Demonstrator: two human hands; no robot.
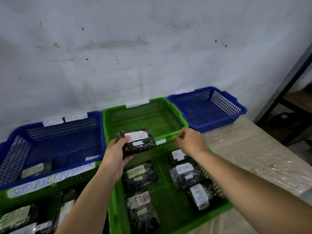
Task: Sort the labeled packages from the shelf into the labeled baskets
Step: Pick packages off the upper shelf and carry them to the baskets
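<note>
My left hand (116, 157) grips a black wrapped package (137, 141) with a white label reading RETURN, held over the near rim of the far green basket (145, 107). That basket carries a white label strip on its back rim and holds nothing. My right hand (190, 141) hovers just right of the package, fingers loosely curled, holding nothing. Below the hands the near green basket (170, 196) holds several black labeled packages.
A blue basket (55, 141) at left, tagged RETURN OVERDUE on its near rim, holds one package. Another blue basket (207, 107) stands at back right. A third green basket (42, 191) with packages is at lower left. A black frame (293, 78) stands at right.
</note>
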